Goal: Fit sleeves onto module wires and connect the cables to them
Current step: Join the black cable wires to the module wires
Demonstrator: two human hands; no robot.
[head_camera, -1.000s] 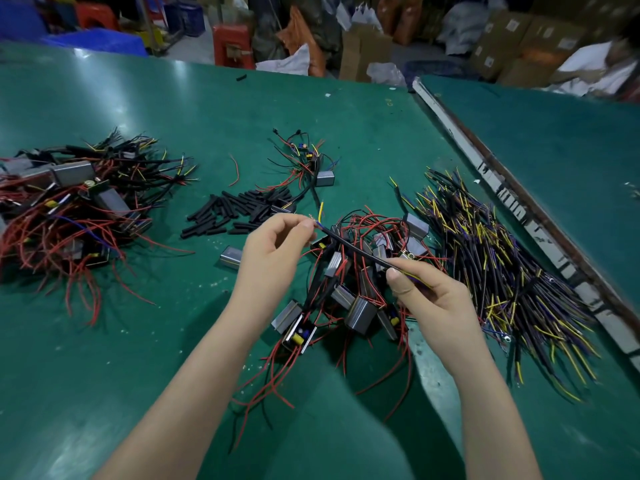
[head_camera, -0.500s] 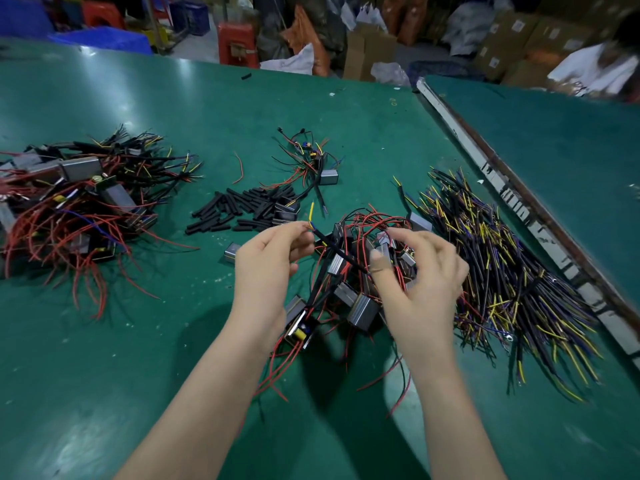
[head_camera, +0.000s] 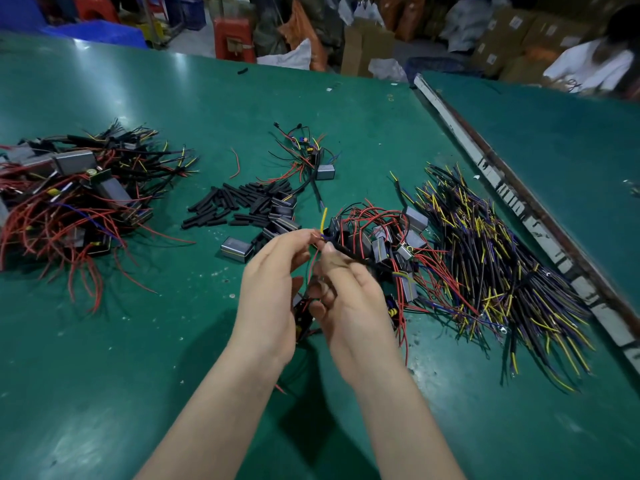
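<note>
I see both hands meeting at frame centre over the green table [head_camera: 104,341]. Left hand [head_camera: 270,289] pinches thin red wire ends at its fingertips [head_camera: 310,233], approx. where a yellow cable tip [head_camera: 324,216] sticks up. Right hand [head_camera: 349,299] grips a black cable [head_camera: 360,259] btw thumb and fingers; cable runs off to the right, toward the module pile [head_camera: 388,237] w/ red leads just behind the hands. A module hangs low btw the palms, mostly hidden. Black sleeves [head_camera: 239,206] lie in a heap centre-left, above the hands. Loose cable bundle [head_camera: 502,265], black/yellow, spreads at right. Another module/wire heap [head_camera: 69,195] sits at far left. Small wired lot [head_camera: 308,157] at upper centre.
</note>
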